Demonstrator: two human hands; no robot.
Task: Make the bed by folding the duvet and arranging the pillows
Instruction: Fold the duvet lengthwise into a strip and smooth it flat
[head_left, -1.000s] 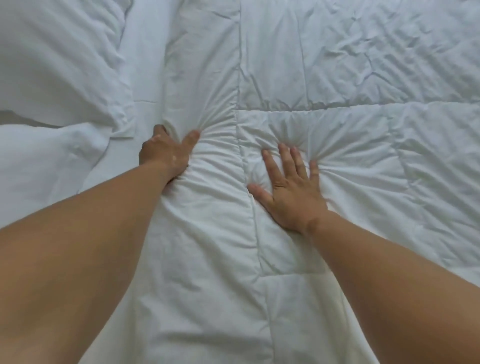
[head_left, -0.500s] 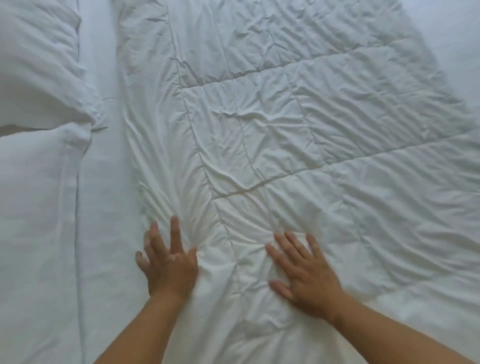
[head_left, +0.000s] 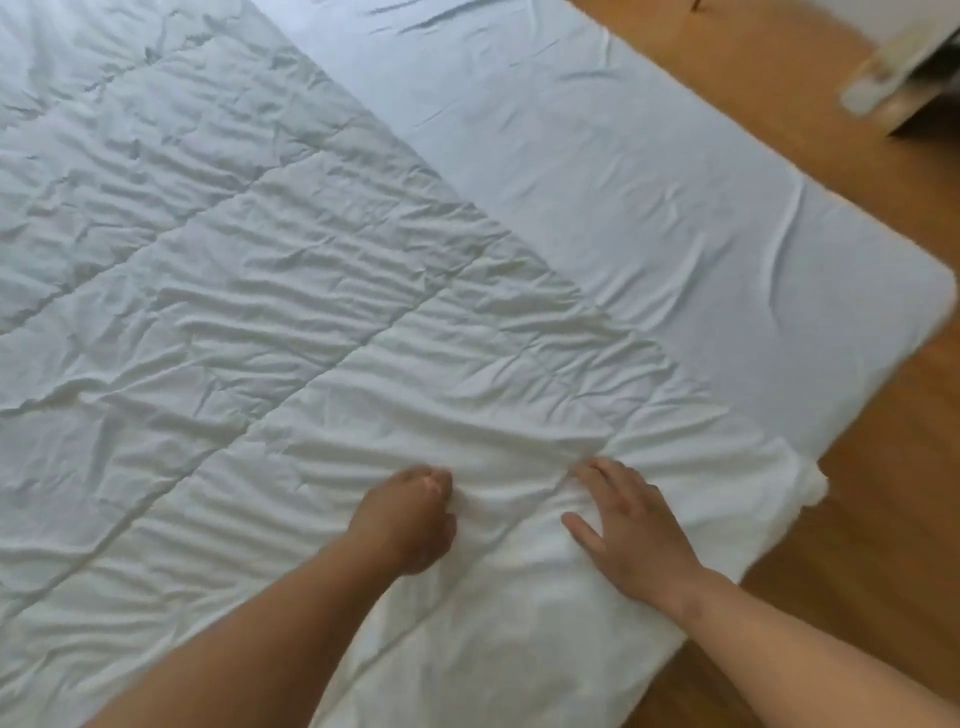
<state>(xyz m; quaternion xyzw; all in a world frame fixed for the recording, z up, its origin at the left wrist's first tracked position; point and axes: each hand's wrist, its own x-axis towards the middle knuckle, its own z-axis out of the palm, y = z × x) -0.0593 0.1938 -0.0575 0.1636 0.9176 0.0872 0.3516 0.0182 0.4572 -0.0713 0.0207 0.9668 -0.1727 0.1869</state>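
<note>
Both moved toward bed (head_left: 675, 208) foot corner: R hand (head_left: 628, 530) flat on duvet (head_left: 260, 312), nearer its edge — L hand (head_left: 405, 519) curled, grip unclear.

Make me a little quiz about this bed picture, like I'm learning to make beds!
1. True or false: the right hand lies flat on the duvet.
2. The floor beside the bed is: A carpet, B wood, C tile.
3. Which is nearer the floor, the left hand or the right hand?

Key: 1 true. 2 B. 3 the right hand.
</note>
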